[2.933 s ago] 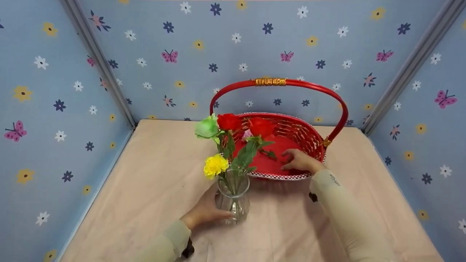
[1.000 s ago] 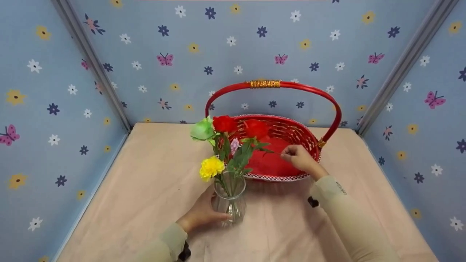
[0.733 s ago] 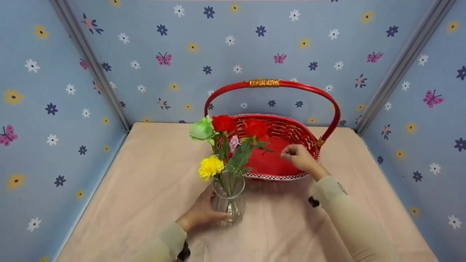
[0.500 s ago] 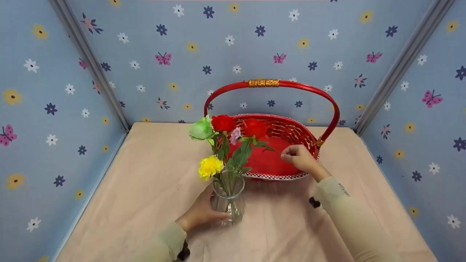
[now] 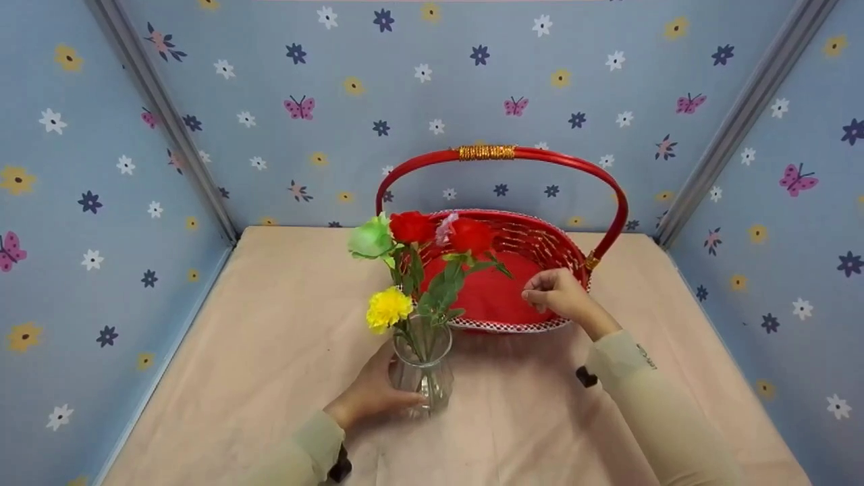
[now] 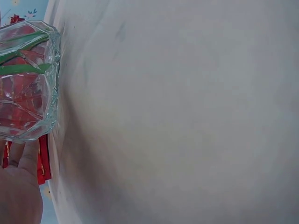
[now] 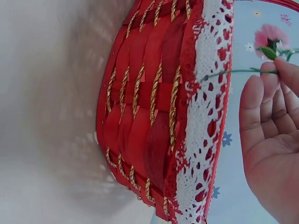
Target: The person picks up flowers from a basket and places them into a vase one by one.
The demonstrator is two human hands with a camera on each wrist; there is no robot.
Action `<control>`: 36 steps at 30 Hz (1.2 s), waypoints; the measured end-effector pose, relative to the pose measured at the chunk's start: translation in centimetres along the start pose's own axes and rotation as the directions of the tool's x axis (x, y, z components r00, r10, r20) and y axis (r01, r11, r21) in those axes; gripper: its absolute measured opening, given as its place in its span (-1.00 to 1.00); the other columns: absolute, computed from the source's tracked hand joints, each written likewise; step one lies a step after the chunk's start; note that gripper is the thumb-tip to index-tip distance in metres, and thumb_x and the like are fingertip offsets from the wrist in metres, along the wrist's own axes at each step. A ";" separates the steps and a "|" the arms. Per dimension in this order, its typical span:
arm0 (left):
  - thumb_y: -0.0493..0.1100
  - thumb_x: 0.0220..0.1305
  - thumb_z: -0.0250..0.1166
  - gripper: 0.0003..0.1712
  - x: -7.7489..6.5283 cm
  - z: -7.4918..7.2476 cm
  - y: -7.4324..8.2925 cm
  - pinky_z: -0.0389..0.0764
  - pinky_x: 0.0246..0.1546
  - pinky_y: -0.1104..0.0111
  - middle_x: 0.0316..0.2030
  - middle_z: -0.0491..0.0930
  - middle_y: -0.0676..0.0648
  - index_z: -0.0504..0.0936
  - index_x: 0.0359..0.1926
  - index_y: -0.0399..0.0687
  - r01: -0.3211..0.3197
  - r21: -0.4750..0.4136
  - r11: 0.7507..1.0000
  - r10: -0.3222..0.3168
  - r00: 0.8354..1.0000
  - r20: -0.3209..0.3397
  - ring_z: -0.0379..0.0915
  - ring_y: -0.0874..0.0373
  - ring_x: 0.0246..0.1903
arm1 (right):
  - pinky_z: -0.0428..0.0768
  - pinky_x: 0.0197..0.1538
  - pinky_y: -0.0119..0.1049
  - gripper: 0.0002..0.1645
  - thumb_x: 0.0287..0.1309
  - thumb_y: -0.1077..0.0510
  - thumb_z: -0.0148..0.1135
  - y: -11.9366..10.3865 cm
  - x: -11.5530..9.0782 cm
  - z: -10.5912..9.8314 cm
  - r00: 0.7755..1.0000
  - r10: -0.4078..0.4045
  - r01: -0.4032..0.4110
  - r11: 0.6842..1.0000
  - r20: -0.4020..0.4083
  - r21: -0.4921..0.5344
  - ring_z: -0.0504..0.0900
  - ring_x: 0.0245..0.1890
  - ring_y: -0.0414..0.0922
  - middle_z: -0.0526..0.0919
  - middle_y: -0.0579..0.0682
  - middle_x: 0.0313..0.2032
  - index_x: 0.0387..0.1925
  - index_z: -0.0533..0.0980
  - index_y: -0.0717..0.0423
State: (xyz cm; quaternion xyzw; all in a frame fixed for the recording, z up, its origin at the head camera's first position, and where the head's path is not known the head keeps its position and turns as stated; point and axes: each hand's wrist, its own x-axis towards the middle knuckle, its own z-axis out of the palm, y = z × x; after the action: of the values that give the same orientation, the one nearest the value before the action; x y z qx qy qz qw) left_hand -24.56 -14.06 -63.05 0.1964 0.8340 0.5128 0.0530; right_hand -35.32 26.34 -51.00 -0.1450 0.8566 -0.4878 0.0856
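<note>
My left hand (image 5: 378, 391) grips a clear glass vase (image 5: 435, 388), thumb across its front; the left wrist view shows the vase's faceted base (image 6: 51, 84) with green stems inside. A yellow flower (image 5: 389, 309), a green rose (image 5: 371, 237) and two red roses, one (image 5: 412, 227) at the back and one (image 5: 471, 236) to the right, stand in the vase. Over the basket, my right hand (image 5: 560, 297) pinches the thin stem of a pink carnation (image 7: 272, 37) between thumb and fingertips. In the head view the carnation's head (image 5: 445, 228) shows between the red roses.
Behind the vase sits a red woven basket (image 5: 513, 329) with white lace trim and a tall arched handle (image 5: 570, 160) wrapped in gold. A pale pink cloth (image 5: 290, 304) covers the table. Blue flower-patterned panels (image 5: 405, 81) enclose the back and sides.
My right hand, earlier spread over the basket floor, has taken hold of the carnation's stem. The carnation's head has risen to between the red roses. The left hand keeps its hold on the vase.
</note>
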 end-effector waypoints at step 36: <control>0.21 -0.09 0.79 0.49 -0.1 0.0 0.4 0.29 0.61 -0.06 0.60 0.33 0.04 0.07 0.73 0.13 0.039 -0.023 0.999 -0.039 0.999 0.022 0.28 0.05 0.57 | 0.76 -0.24 -0.38 -0.84 0.39 0.28 0.42 -3.3 -1.8 -0.5 0.987 -0.091 0.100 0.993 -0.136 0.063 0.68 -0.42 -0.15 0.76 0.19 -0.31 -0.13 0.71 0.36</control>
State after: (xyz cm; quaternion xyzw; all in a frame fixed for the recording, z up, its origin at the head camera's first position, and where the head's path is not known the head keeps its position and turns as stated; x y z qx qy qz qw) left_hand -24.34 -13.91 -62.69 0.1850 0.8311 0.5192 0.0744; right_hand -33.17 25.74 -47.88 -0.1500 0.8350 -0.5293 0.0101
